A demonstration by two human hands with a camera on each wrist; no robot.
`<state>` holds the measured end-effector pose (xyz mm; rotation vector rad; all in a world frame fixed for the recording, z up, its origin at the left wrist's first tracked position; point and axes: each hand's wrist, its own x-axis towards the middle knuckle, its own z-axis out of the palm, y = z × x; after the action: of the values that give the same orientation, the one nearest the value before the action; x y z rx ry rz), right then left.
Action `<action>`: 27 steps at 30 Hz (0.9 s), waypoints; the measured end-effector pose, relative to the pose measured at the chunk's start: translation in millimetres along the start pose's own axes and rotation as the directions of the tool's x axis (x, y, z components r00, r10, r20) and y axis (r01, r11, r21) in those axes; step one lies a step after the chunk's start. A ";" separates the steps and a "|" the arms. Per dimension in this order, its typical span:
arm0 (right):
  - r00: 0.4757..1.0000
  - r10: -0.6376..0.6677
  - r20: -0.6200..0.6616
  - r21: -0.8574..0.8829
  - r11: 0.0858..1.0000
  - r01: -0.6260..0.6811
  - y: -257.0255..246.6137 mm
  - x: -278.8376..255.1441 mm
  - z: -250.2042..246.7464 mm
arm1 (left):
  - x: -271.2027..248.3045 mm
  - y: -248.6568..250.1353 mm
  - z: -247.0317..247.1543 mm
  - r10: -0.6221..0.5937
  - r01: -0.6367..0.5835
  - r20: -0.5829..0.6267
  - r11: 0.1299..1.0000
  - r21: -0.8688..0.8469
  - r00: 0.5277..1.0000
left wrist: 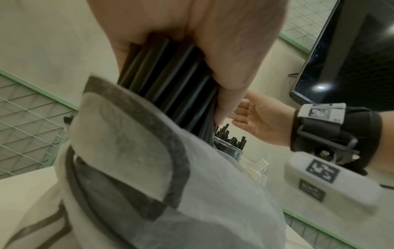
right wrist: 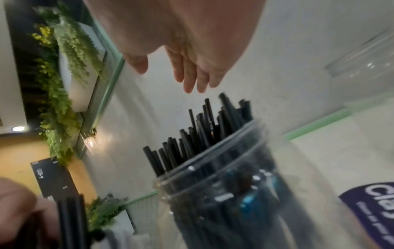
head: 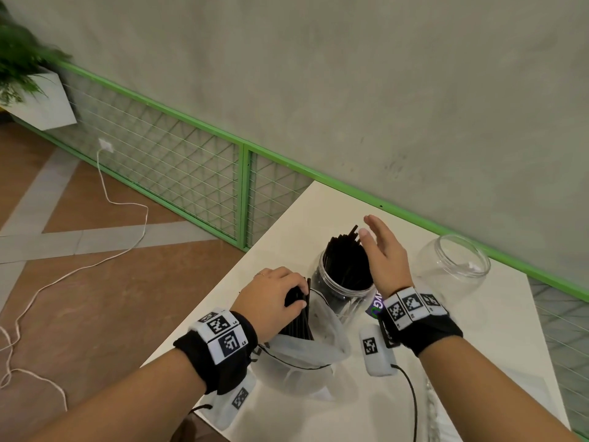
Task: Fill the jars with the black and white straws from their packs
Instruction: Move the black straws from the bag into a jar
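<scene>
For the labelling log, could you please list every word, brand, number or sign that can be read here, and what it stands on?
"Clay", partly cut off: dark blue label on the jar of black straws.
"L5": left wrist marker band.
Print on the straw pack: large dark strokes, not legible.
Small print under the marker on the white device: blurred.

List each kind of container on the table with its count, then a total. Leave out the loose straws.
Jars: 2, one with black straws, one empty
Straw packs: 1, gripped with a bundle of straws by the left hand
Total: 3
</scene>
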<state>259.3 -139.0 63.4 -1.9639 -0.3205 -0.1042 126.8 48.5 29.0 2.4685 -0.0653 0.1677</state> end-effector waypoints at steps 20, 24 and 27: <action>0.942 -0.151 0.300 -0.623 0.717 0.314 24.7 17.8 36.2 | -3.1 -1.5 -0.6 0.003 -0.003 -0.007 1.000 0.000 1.000; 0.923 -0.294 0.250 -0.557 0.736 0.385 31.3 22.1 37.7 | -4.2 -1.9 -1.1 0.003 -0.003 -0.007 1.000 -0.006 1.000; 0.906 -0.345 0.246 -0.585 0.692 0.423 35.0 23.7 33.9 | -3.4 -1.5 -0.9 0.007 -0.007 -0.008 1.000 -0.005 1.000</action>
<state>289.0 -117.0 23.8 -2.5462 -0.8751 -0.4187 123.5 50.2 28.4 2.4631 -0.0713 0.1801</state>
